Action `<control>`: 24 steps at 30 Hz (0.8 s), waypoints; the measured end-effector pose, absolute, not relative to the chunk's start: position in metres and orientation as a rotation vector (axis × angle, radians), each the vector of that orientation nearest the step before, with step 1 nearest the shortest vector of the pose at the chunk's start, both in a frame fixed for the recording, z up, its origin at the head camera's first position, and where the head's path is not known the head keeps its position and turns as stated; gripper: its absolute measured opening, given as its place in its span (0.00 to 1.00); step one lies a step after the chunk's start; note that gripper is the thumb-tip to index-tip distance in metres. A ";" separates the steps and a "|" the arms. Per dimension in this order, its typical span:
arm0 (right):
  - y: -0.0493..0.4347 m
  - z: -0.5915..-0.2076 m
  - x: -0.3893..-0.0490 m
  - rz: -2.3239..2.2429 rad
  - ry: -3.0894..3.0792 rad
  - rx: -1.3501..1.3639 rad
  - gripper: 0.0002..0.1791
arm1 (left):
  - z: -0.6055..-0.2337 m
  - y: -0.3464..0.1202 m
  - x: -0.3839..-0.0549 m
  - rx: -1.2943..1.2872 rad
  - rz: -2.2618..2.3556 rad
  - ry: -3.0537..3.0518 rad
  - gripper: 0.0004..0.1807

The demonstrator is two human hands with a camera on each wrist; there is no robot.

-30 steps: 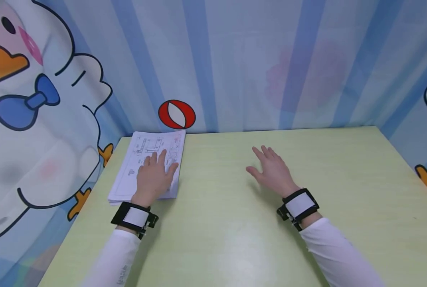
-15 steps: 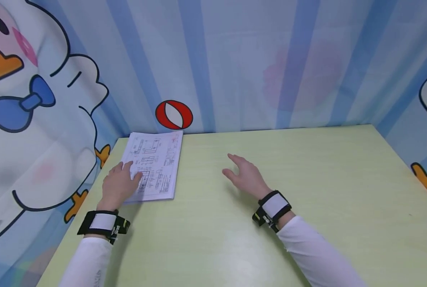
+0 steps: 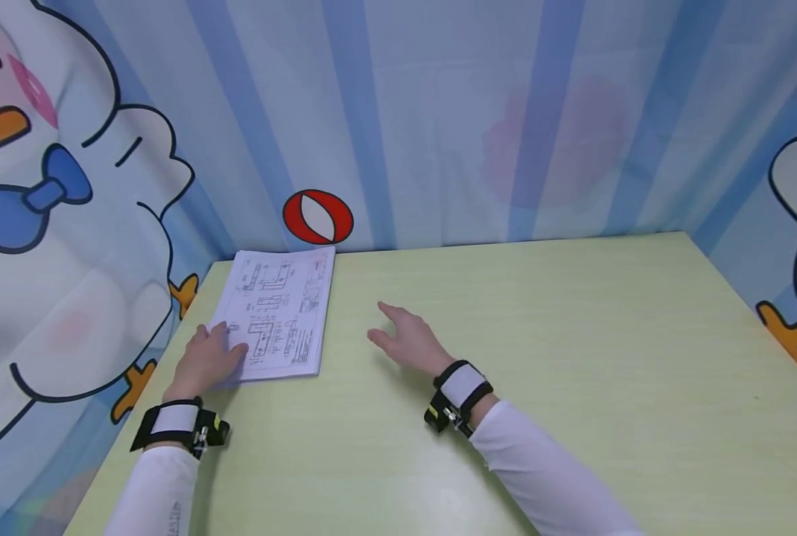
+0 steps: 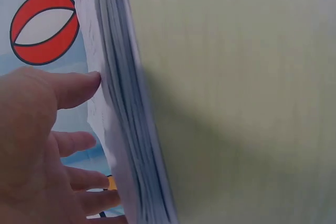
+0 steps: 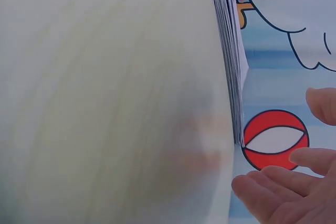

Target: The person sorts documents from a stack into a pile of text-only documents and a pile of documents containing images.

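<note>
A stack of printed sheets (image 3: 281,313) with line drawings lies at the table's far left. My left hand (image 3: 200,365) is at its near left corner, with the thumb over the top sheet. In the left wrist view the fingers (image 4: 86,177) are spread and loosely bent beside the layered paper edges (image 4: 126,103); firm contact cannot be made out. My right hand (image 3: 408,346) is held over the table to the right of the stack, apart from it. Its fingers are extended, the thumb spread, and nothing is held, as the right wrist view shows the hand (image 5: 294,190) too.
The pale wooden table (image 3: 539,335) runs up to a blue striped curtain (image 3: 439,126) at the back. A printed duck (image 3: 90,298) covers the curtain on the left, with a printed red ball (image 3: 318,217) behind the stack. Each wrist wears a strapped camera (image 3: 448,409).
My left hand has moved off the middle of the sheets, left and nearer, to their corner. My right hand has moved left toward the stack. The camera view has shifted slightly.
</note>
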State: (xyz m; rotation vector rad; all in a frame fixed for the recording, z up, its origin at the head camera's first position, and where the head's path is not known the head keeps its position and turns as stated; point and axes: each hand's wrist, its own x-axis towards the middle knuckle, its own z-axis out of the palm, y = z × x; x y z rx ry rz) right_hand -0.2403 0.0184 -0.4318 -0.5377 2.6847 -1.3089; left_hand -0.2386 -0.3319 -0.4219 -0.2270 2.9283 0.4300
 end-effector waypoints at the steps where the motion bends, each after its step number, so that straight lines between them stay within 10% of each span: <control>1: 0.015 -0.433 -0.241 -1.308 2.673 -0.531 0.35 | -0.423 -0.334 -0.238 -0.232 0.441 2.917 0.43; 24: -0.061 -0.444 -0.252 -1.616 2.175 -0.364 0.34 | -0.432 -0.330 -0.241 -0.201 0.481 2.892 0.42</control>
